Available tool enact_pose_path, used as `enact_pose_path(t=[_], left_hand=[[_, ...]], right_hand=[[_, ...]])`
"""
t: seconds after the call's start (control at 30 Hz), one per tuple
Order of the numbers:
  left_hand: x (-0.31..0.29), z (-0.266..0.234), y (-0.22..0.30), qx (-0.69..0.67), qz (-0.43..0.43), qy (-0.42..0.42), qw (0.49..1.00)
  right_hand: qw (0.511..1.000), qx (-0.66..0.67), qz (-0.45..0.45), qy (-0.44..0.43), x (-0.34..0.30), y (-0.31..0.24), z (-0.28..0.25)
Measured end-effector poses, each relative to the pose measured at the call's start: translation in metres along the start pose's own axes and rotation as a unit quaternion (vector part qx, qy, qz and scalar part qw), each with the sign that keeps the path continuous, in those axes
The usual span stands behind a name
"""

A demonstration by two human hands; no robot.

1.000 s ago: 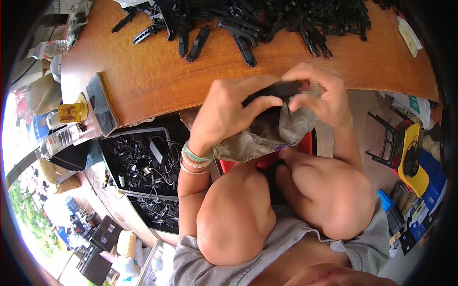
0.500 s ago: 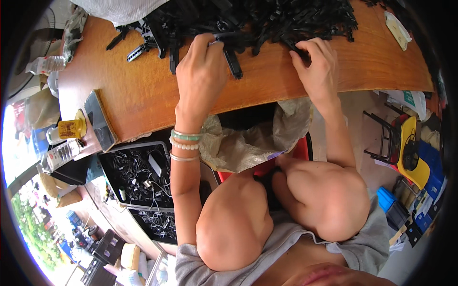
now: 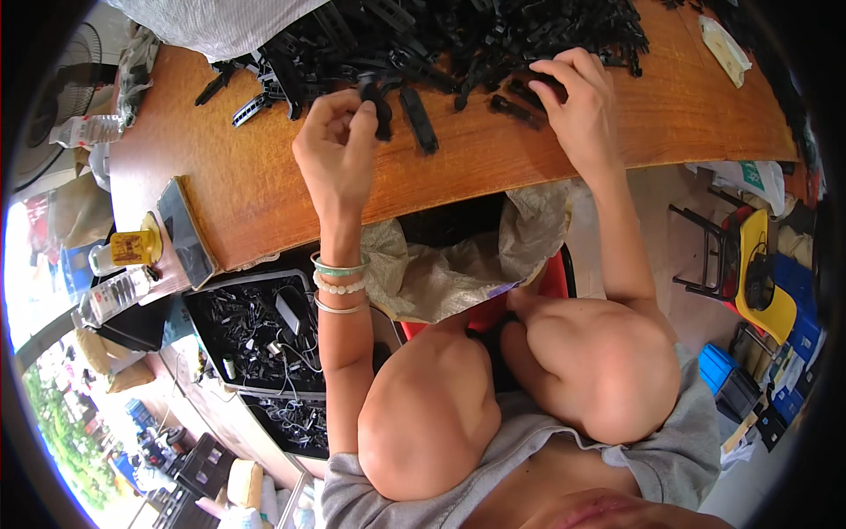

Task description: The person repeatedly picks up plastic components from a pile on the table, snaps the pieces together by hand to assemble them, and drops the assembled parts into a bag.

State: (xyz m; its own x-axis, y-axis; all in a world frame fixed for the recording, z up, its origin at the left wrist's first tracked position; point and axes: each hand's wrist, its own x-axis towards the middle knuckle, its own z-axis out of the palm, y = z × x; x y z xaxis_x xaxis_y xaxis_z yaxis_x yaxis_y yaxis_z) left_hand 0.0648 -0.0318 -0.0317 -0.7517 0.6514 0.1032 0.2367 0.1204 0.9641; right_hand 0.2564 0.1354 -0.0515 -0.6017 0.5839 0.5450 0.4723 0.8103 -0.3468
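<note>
My left hand (image 3: pixel 335 163), wearing bracelets at the wrist, pinches a black plastic part (image 3: pixel 379 108) between thumb and fingers, just over the table's near side. At the right, my right hand (image 3: pixel 582 115) curls its thumb and fingers around another dark plastic part (image 3: pixel 550 85), mostly hidden by the fingers. A long black plastic part (image 3: pixel 418 120) lies on the wood between the hands. Beside my right fingertips rests one more black part (image 3: pixel 516 113). Beyond both hands spreads a big heap of black plastic parts (image 3: pixel 520 44).
The wooden table (image 3: pixel 264 189) has a phone-like dark slab (image 3: pixel 185 231) at its left edge. Below its front edge, an open woven sack (image 3: pixel 432 278) stands before my knees. Bins of small black pieces (image 3: pixel 251 331) are at the left, a yellow chair (image 3: pixel 765 282) at the right.
My left hand has drawn back from the heap, left and nearer, with a black part in its pinch. My right hand has shifted slightly up, uncovering parts on the table beside it.
</note>
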Motion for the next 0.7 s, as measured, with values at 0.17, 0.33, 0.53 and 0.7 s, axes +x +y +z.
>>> enact_pose_path(t=[0.17,0.33,0.53,0.7], left_hand=[[-0.011,-0.008,0.004,-0.275,-0.072,-0.037,0.958],[-0.024,-0.005,0.006,-0.311,-0.094,-0.084,0.942],[-0.031,0.007,0.002,-0.43,-0.18,-0.128,0.875],[-0.034,0.007,-0.004,-0.501,-0.189,-0.174,0.827]], right_hand=[[0.996,0.067,0.002,0.056,0.001,-0.003,0.001],[0.979,0.178,0.031,0.096,-0.001,-0.002,0.002],[0.939,0.299,0.1,0.135,-0.001,-0.001,0.007],[0.848,0.501,0.164,0.048,0.004,-0.028,-0.016]])
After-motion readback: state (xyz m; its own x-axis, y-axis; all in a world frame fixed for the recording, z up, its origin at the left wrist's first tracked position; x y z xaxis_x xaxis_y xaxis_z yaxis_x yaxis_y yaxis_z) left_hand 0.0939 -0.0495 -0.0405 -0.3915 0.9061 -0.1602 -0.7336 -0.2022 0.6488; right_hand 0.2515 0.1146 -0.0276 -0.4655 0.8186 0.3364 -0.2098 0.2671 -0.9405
